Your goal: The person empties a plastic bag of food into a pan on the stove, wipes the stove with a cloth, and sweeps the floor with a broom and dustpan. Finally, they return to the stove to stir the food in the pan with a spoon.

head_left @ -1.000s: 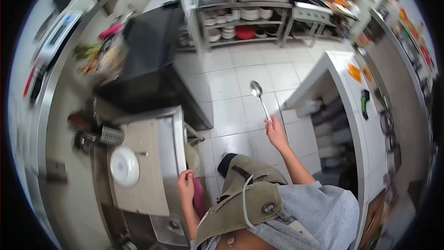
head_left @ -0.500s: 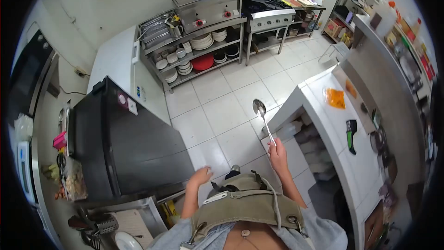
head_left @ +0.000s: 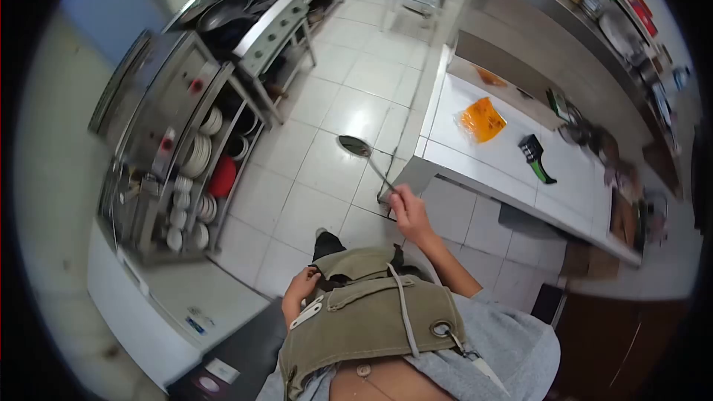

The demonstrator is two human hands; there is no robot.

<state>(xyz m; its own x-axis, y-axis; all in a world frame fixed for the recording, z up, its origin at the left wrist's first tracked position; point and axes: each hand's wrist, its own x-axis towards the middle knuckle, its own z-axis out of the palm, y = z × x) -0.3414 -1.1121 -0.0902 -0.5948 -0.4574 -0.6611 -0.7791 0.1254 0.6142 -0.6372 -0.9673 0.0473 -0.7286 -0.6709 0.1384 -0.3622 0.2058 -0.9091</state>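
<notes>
My right hand [head_left: 411, 212] is closed around the handle of a large metal spoon [head_left: 355, 146]. The spoon's bowl points away from me, above the tiled floor. Low in front of my body, my left hand [head_left: 300, 287] is beside the olive apron [head_left: 371, 304], fingers loosely bent and nothing visible in them. Whether it touches the apron is hard to tell. On the white tiled counter to the right lie an orange packet [head_left: 483, 120] and a black and green knife sharpener [head_left: 536, 157].
To the left, a steel rack [head_left: 167, 171] holds stacked plates and bowls. Beyond it stands a stove [head_left: 260, 30] with a pan [head_left: 225, 12]. A white chest freezer [head_left: 122, 304] is at lower left. Floor tiles [head_left: 319, 189] run between rack and counter [head_left: 512, 178].
My view has turned to the right, so the counter now lies more across in front. The spoon remains in my right hand. My left hand has come closer to the apron.
</notes>
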